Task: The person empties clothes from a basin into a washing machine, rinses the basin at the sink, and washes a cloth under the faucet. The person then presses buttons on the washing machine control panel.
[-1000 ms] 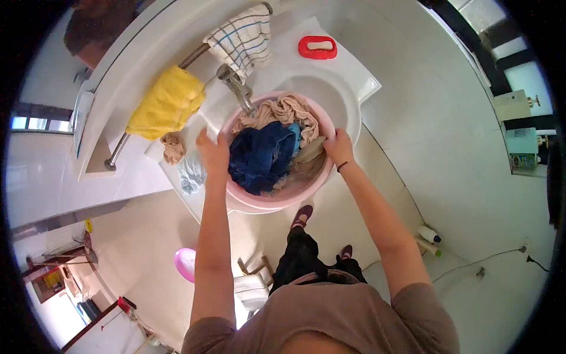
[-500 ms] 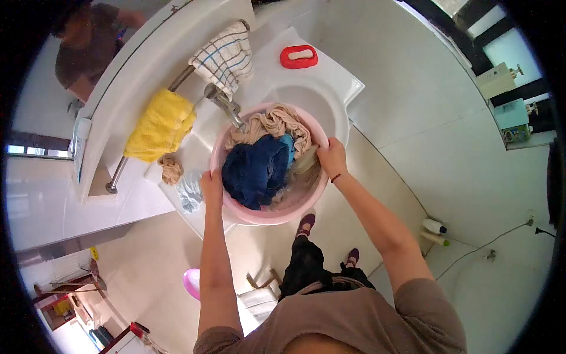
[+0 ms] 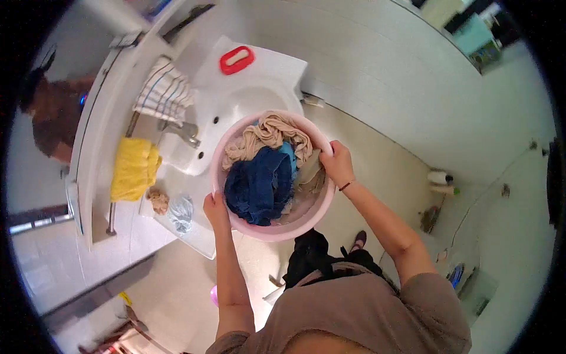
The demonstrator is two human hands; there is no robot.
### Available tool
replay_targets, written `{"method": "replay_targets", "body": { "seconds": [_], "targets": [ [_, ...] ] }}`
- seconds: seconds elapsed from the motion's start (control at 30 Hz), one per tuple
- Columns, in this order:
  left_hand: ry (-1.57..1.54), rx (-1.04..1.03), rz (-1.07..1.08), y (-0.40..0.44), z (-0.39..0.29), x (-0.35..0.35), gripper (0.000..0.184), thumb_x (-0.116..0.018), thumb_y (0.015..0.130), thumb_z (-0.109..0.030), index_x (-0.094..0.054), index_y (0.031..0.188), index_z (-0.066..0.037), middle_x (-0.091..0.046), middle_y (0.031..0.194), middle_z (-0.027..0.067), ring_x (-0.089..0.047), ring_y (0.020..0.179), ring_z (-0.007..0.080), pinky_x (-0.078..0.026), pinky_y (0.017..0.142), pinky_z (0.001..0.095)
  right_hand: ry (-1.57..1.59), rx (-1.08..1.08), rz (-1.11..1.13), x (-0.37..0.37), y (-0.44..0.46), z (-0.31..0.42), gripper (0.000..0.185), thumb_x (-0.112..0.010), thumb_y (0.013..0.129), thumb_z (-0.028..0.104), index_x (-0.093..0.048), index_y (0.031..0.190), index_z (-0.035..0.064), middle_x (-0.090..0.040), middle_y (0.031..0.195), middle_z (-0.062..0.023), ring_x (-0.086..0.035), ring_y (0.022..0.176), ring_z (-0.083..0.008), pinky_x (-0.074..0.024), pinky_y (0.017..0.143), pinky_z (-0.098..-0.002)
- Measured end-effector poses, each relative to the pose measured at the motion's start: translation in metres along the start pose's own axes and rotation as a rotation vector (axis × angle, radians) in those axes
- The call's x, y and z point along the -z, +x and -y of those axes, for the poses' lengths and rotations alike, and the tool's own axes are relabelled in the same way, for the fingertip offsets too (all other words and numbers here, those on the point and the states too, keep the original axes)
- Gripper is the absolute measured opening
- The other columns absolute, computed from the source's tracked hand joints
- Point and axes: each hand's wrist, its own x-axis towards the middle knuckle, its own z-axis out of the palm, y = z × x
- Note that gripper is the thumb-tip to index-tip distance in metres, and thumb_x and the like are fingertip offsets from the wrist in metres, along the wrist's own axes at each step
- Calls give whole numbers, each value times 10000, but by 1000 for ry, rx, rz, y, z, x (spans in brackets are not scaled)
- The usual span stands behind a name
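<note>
A pink basin (image 3: pixel 272 236) is gripped at its rim by both hands, in front of the white sink (image 3: pixel 253 97). My left hand (image 3: pixel 217 211) is closed on its left rim, and my right hand (image 3: pixel 338 165) holds the right rim, a dark band on that wrist. Inside lie a dark blue garment (image 3: pixel 259 186), beige cloth (image 3: pixel 277 133) on the far side, a bit of light blue cloth (image 3: pixel 288 154) and some greyish cloth (image 3: pixel 309 171) in cloudy water. The fingers under the rim are hidden.
Behind the basin is a faucet (image 3: pixel 187 134). A yellow towel (image 3: pixel 134 168) and a striped cloth (image 3: pixel 165 91) hang from a rail. A red soap dish (image 3: pixel 237 60) sits on the counter, with small beige (image 3: pixel 158 200) and pale (image 3: pixel 181 212) cloths at the left. Bottles (image 3: pixel 440 178) stand by the wall.
My left hand has closed on the rim. The basin has come away from the faucet and sink toward my body, uncovering more of the sink. The view has turned.
</note>
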Motion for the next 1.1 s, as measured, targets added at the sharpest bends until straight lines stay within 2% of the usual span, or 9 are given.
{"method": "replay_targets", "body": {
  "seconds": [0.23,0.4,0.47,0.5,0.8,0.87,0.93,1.0,1.1],
  "targets": [
    [-42,-206,77,-41,-68,-45,267,-498,786,-198,-533,757,66,-540,661,99,-477,609,158,-398,576,300,209,-137,-206,82,-48,-74,205,-555,642,134,-530,761,-31,-561,679,-195,-557,625,-300,-437,586,-364],
    [-367,-246,419,-117,-134,-118,215,-491,803,-169,-535,795,42,-535,695,48,-466,623,112,-396,573,238,313,-272,-454,181,-116,-139,217,-558,645,140,-534,786,-22,-556,674,-176,-549,613,-290,-440,590,-347],
    [-18,-478,403,-133,-152,-134,206,-495,811,-167,-526,792,36,-536,707,40,-468,633,104,-394,574,226,290,-342,-545,205,-142,-156,230,-556,648,143,-530,804,-24,-552,697,-178,-546,635,-292,-437,604,-345],
    [-238,-333,566,-137,-142,-158,221,-494,818,-179,-522,795,39,-536,716,38,-473,642,106,-396,579,231,284,-398,-611,221,-160,-170,230,-556,648,143,-530,804,-24,-552,697,-178,-546,635,-292,-437,604,-345],
    [-168,-457,1058,-375,-207,-319,228,-470,822,-185,-526,779,31,-515,702,26,-441,644,104,-373,578,241,271,-736,-949,400,-349,-280,219,-533,679,142,-532,818,-26,-552,724,-187,-548,666,-291,-431,607,-348],
    [-184,-482,1206,-456,-215,-355,230,-473,818,-184,-527,783,38,-516,701,32,-442,645,112,-375,579,246,306,-867,-1065,440,-403,-302,235,-550,680,131,-550,863,-17,-554,680,-130,-528,620,-177,-426,588,-294],
    [-101,-448,1366,-527,-253,-354,245,-478,814,-211,-536,811,27,-527,718,33,-457,668,104,-387,602,235,259,-903,-1134,475,-445,-300,226,-543,687,143,-541,838,-25,-540,649,-131,-515,602,-175,-421,577,-302],
    [-50,-489,1303,-572,-220,-398,254,-466,811,-216,-546,817,26,-530,721,31,-457,665,105,-388,600,241,166,-922,-1240,498,-491,-315,222,-539,695,156,-532,809,-35,-528,625,-120,-486,587,-155,-411,562,-303],
    [44,-410,1573,-664,-239,-401,279,-454,788,-206,-560,860,41,-569,738,82,-503,678,144,-401,613,269,105,-1014,-1321,536,-547,-328,213,-547,688,146,-535,786,-42,-545,652,-106,-471,593,-143,-406,561,-296]
  ]
}}
